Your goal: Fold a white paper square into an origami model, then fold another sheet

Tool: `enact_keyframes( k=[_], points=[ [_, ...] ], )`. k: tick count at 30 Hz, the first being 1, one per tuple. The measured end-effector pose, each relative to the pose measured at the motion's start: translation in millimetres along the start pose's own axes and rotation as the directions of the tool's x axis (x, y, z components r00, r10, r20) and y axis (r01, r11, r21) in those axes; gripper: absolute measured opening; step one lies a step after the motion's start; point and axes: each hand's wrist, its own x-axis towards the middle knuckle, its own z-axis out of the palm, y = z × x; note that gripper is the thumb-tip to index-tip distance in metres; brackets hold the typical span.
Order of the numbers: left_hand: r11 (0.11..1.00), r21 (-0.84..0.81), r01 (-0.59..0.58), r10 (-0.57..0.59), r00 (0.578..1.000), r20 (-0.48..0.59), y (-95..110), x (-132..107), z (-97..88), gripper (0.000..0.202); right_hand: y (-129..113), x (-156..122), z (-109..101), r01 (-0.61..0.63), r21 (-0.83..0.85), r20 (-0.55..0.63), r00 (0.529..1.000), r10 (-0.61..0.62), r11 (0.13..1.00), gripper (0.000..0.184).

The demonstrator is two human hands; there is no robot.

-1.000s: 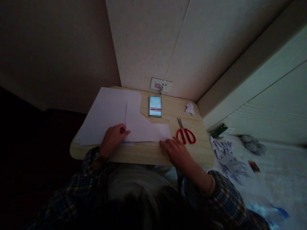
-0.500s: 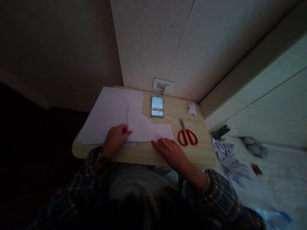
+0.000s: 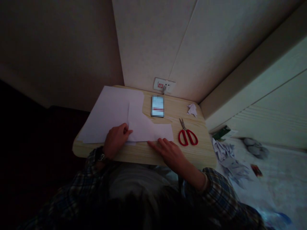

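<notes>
A white sheet of paper [image 3: 146, 127], partly folded, lies on a small wooden table [image 3: 144, 153]. My left hand [image 3: 116, 139] rests on the paper's left part with its fingers curled, pressing it down. Flat and with fingers stretched, my right hand [image 3: 169, 151] lies along the paper's near edge. A larger white sheet [image 3: 107, 111] lies underneath, to the left.
Red-handled scissors [image 3: 187, 134] lie right of the paper. A phone with a lit screen [image 3: 157, 106] lies behind it, below a wall socket [image 3: 164, 85]. A small folded paper piece [image 3: 192, 109] sits at the back right. Several folded paper pieces [image 3: 227, 159] lie on the bed to the right.
My right hand has slid to the left along the paper's near edge. The left hand has stayed in place on the paper.
</notes>
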Motion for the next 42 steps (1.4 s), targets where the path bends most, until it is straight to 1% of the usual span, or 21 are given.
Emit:
enact_keyframes(
  k=[4,9,13,16,18,21,25,31,33,35,37,39,40,41,42],
  points=[
    [1.000,-0.011,0.002,-0.002,1.000,0.011,1.1,0.1,-2.1,0.021,-1.8,4.1,-1.2,-0.015,0.012,0.011,1.000,0.015,1.000,0.056],
    [1.000,0.018,-0.011,0.010,0.999,0.034,3.9,0.9,-5.9,0.022,0.6,3.9,1.2,-0.028,0.012,0.032,0.999,0.028,1.000,0.053],
    [0.999,0.039,-0.015,0.013,0.999,0.044,4.5,1.0,-6.2,0.021,0.8,0.8,2.9,-0.038,0.020,0.051,0.998,0.037,0.999,0.058],
    [0.998,0.053,-0.016,0.015,0.999,0.033,3.4,0.6,-4.8,0.021,-5.2,2.5,2.6,-0.037,-0.014,0.041,0.998,0.037,0.999,0.063],
    [0.999,0.049,-0.024,0.023,0.999,0.028,2.9,0.3,-4.1,0.021,-10.5,5.6,1.7,-0.051,-0.037,0.038,0.998,0.053,0.998,0.063],
    [0.999,0.035,-0.028,0.027,0.999,0.023,3.0,0.0,-4.2,0.020,-15.9,9.7,-0.9,-0.078,-0.056,0.065,0.995,0.081,0.995,0.061],
    [0.999,0.026,-0.021,0.021,1.000,0.018,3.2,0.3,-5.2,0.020,-14.7,8.0,-5.9,-0.055,-0.071,0.098,0.993,0.061,0.996,0.056],
    [0.998,0.050,-0.039,0.039,0.999,0.008,2.9,-0.6,-3.0,0.019,-7.9,0.8,-12.0,-0.048,-0.082,0.136,0.989,0.059,0.995,0.035],
    [0.996,0.075,-0.041,0.041,0.999,-0.002,2.9,-1.6,-0.9,0.018,-7.7,1.2,-12.2,-0.066,-0.077,0.142,0.987,0.077,0.995,0.035],
    [0.994,0.103,-0.036,0.038,0.999,-0.015,2.6,-2.6,1.4,0.017,-8.1,2.3,-11.1,-0.075,-0.074,0.132,0.988,0.084,0.994,0.043],
    [0.993,0.118,-0.031,0.038,0.998,-0.059,2.5,-4.4,3.1,0.015,-8.5,3.1,-8.5,-0.069,-0.076,0.124,0.989,0.078,0.995,0.053],
    [0.990,0.130,-0.045,0.067,0.983,-0.173,3.6,-9.0,4.4,0.012,-8.5,3.0,-5.2,-0.070,-0.083,0.119,0.990,0.079,0.994,0.057],
    [0.986,0.154,-0.069,0.107,0.963,-0.249,5.1,-13.0,5.5,0.013,-8.5,2.7,-3.6,-0.074,-0.083,0.115,0.990,0.083,0.994,0.057],
    [0.977,0.187,-0.107,0.163,0.933,-0.321,7.3,-18.5,7.3,0.016,-8.3,2.3,-2.1,-0.079,-0.080,0.106,0.991,0.087,0.994,0.057],
    [0.958,0.235,-0.163,0.241,0.902,-0.357,10.4,-25.6,10.2,0.018,-8.2,1.9,-0.9,-0.084,-0.075,0.095,0.991,0.091,0.994,0.057]
  ],
)
